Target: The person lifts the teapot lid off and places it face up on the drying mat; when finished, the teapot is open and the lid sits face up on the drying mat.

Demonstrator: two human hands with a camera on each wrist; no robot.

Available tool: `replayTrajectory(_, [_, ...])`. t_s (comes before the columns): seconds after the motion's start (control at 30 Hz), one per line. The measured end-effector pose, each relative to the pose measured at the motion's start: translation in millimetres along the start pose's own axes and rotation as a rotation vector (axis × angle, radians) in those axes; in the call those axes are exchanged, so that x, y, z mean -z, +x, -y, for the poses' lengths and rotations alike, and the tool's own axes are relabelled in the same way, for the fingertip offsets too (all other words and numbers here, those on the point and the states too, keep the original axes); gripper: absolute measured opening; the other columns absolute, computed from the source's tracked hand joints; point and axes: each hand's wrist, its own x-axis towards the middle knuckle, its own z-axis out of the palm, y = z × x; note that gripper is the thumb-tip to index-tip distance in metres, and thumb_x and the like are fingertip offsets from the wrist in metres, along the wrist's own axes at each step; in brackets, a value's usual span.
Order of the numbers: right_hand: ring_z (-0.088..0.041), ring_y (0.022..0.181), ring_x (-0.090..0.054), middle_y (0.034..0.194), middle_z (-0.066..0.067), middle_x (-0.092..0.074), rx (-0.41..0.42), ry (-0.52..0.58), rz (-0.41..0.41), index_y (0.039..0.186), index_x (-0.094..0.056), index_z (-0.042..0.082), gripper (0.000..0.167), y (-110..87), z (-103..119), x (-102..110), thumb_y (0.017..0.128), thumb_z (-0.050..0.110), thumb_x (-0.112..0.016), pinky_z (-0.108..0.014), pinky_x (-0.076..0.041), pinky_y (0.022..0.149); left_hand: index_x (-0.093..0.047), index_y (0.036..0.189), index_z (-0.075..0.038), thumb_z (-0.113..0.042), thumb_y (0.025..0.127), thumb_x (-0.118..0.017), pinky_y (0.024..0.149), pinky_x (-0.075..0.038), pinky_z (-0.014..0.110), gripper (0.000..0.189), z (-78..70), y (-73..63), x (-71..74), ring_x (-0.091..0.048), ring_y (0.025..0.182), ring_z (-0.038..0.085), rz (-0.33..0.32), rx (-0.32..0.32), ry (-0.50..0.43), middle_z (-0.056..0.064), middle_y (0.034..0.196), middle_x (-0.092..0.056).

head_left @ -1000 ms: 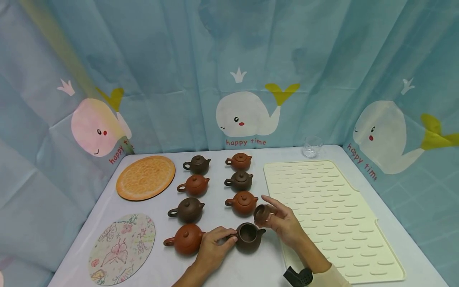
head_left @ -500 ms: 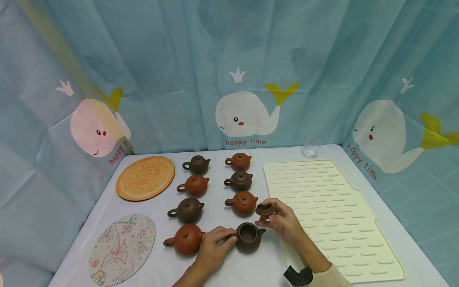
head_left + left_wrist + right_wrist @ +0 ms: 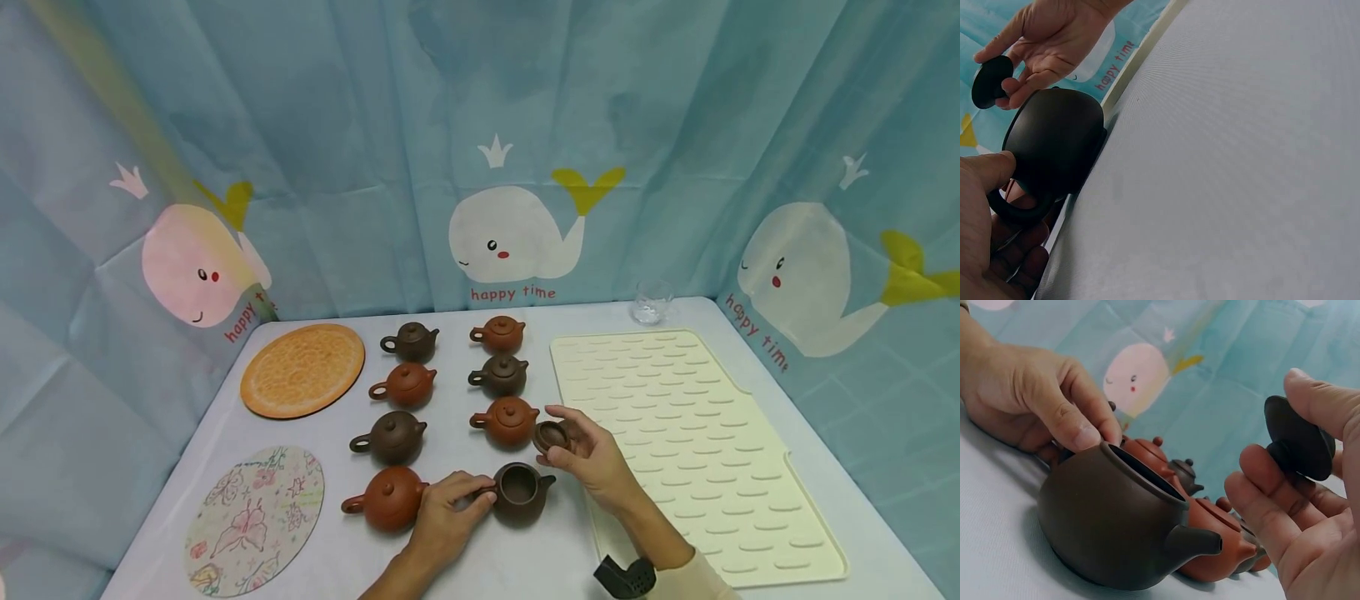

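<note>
A dark brown teapot (image 3: pixel 520 498) stands lidless on the white tablecloth, its spout pointing right. My left hand (image 3: pixel 450 514) pinches its handle between thumb and fingers; the ring of the handle (image 3: pixel 1021 211) shows in the left wrist view. Above and right of the pot, my right hand (image 3: pixel 596 462) holds the dark teapot lid (image 3: pixel 552 437), its hollow underside facing the head camera. In the right wrist view the lid (image 3: pixel 1297 439) is tilted, its knob against the fingers and the thumb at its rim. Lid and teapot are apart.
Several brown and reddish teapots with lids on, such as a reddish one (image 3: pixel 393 498), stand in two columns. An orange round mat (image 3: pixel 303 371) and a flowered round mat (image 3: pixel 255 522) lie left. At right are a cream ridged mat (image 3: pixel 697 458) and a clear glass (image 3: pixel 652 303).
My right hand has turned the lid about in its fingers, so its hollow side now faces the head camera. The left hand and the open teapot have stayed in place.
</note>
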Motion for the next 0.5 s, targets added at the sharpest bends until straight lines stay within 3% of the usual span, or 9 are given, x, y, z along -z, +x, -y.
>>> replayTrajectory(0.17, [-0.027,0.095,-0.065,0.116,-0.032,-0.054,0.005,-0.108,-0.002,0.132,-0.041,-0.018,0.05,-2.1,4.2,2.1,0.089,-0.008,-0.064,-0.038,-0.052,0.081,-0.076,0.098,-0.02,-0.008,0.082,-0.078,0.078,-0.047,0.023,0.02,1.5,1.6,-1.7,-0.063,0.082,0.011,0.0,-0.019,0.002,-0.013,0.087,-0.067])
replayTrajectory(0.33, [-0.022,0.098,-0.064,0.115,-0.032,-0.055,0.014,-0.204,-0.015,0.13,-0.047,-0.015,0.048,-4.6,11.1,3.8,0.087,-0.008,-0.066,-0.031,-0.053,0.077,-0.076,0.098,-0.019,-0.009,0.082,-0.078,0.078,-0.047,0.022,0.019,1.5,2.5,-2.7,-0.064,0.082,0.011,-0.011,-0.054,0.003,-0.013,0.088,-0.067])
replayTrajectory(0.5, [-0.02,0.098,-0.062,0.114,-0.031,-0.056,0.025,-0.24,-0.019,0.13,-0.049,-0.013,0.048,-5.1,17.9,6.1,0.086,-0.008,-0.067,-0.027,-0.053,0.076,-0.076,0.097,-0.019,-0.006,0.081,-0.078,0.078,-0.047,0.021,0.021,0.3,1.1,-0.2,-0.064,0.083,0.011,-0.023,-0.045,0.008,-0.013,0.088,-0.067])
